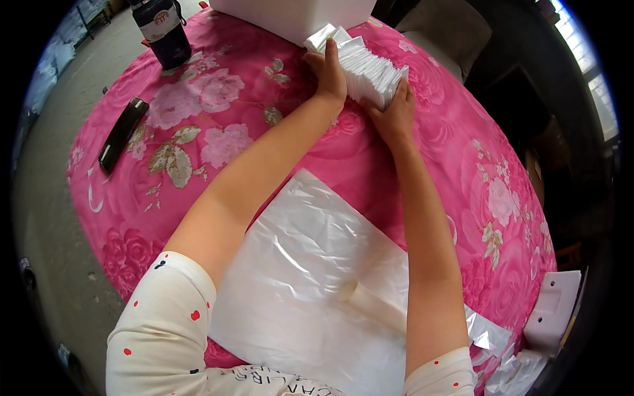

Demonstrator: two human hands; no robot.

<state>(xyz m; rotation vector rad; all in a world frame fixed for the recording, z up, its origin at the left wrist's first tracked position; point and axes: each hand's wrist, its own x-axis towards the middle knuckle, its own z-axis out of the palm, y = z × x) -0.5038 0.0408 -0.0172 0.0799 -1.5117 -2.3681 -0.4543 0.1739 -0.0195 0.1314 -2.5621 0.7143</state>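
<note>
Both of my arms stretch toward the far side of the table. Between my hands is a tightly packed row of thin white packets (373, 71) with a shiny, plastic-like surface. My left hand (329, 76) presses on the row's left end, thumb up along its side. At the opposite end my right hand (395, 113) has its fingers curled against the packets. A few packets at the far left end lean out of line. What the packets contain cannot be made out. Nearer to me lies a large translucent plastic bag (284, 244), with a pale tube-shaped thing (373, 305) at it, partly behind my right forearm.
A pink flowered cloth (218, 99) covers the round table. A white box (290, 14) stands just beyond the packets. To the left are a dark bottle (165, 39) and a dark, elongated object (123, 135). Crumpled clear plastic (518, 373) and a white chair-like piece (553, 310) are at lower right.
</note>
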